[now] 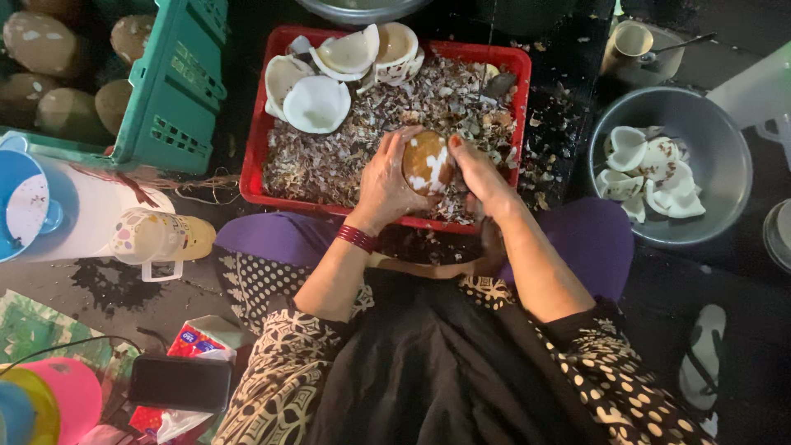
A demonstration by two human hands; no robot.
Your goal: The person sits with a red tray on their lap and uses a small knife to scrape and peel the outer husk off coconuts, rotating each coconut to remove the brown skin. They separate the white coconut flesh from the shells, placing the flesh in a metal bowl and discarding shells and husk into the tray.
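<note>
My left hand cups a brown coconut piece with white patches where the skin is off. It is held over the near side of a red crate full of brown shavings. My right hand presses against the piece's right side; whether it holds a tool is hidden. Red bangles circle my left wrist. Several white coconut halves lie in the crate's far left corner.
A metal bowl with peeled white pieces stands at right. A green crate of whole brown coconuts is at far left. Nearby are a white jug, a patterned cup, a black phone, and a sandal.
</note>
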